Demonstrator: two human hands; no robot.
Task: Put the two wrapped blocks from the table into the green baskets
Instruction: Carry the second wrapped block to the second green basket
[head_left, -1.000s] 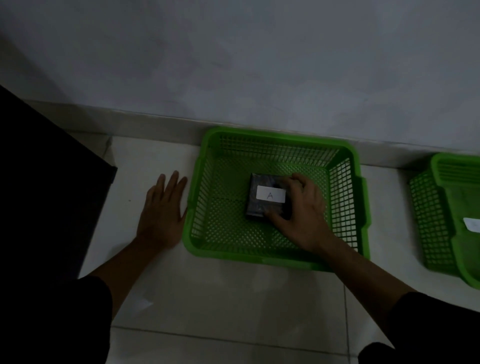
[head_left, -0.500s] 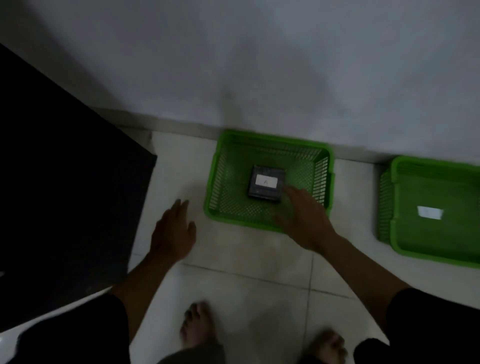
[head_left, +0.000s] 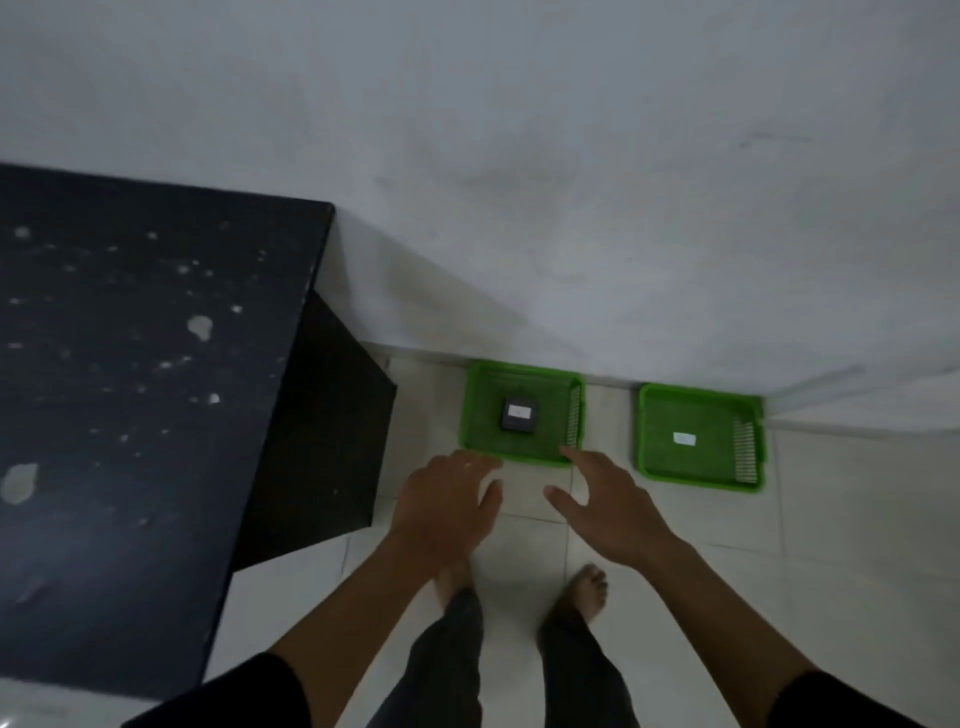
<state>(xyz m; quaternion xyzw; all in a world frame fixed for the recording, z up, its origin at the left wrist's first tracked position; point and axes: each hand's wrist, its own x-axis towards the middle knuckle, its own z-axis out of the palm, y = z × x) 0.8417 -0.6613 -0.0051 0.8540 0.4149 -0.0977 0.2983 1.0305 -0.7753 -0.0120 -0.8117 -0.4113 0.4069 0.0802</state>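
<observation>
Nearest the camera, two bare feet (head_left: 524, 592) in dark trousers stand on the pale tiled floor (head_left: 831, 545). Above them both hands hang in the air with nothing in them: the left hand (head_left: 447, 506) has its fingers loosely spread and the thumb out to the side, and the right hand (head_left: 605, 506) is just as wide, its fingers reaching forward over the near edge of the closer basket.

To the left stands the black table with a pale-speckled top (head_left: 130, 389). No second block shows on the part of its top that is in view.

Farther off, against the grey wall (head_left: 571, 182), two baskets sit apart on the floor. The left green mesh plastic basket (head_left: 475, 415) holds the dark wrapped block with a white label (head_left: 518, 414), lying flat near the middle of its bottom. The right green mesh plastic basket (head_left: 649, 447) carries only a small white label (head_left: 684, 438) on its bottom and no block.

So the first placement looks done and the hands are free. The next move calls for a turn toward the table to find the other block, a grasp with one open hand, then a carry across to the right basket, which is the far one, and a low, flat release inside its walls.
</observation>
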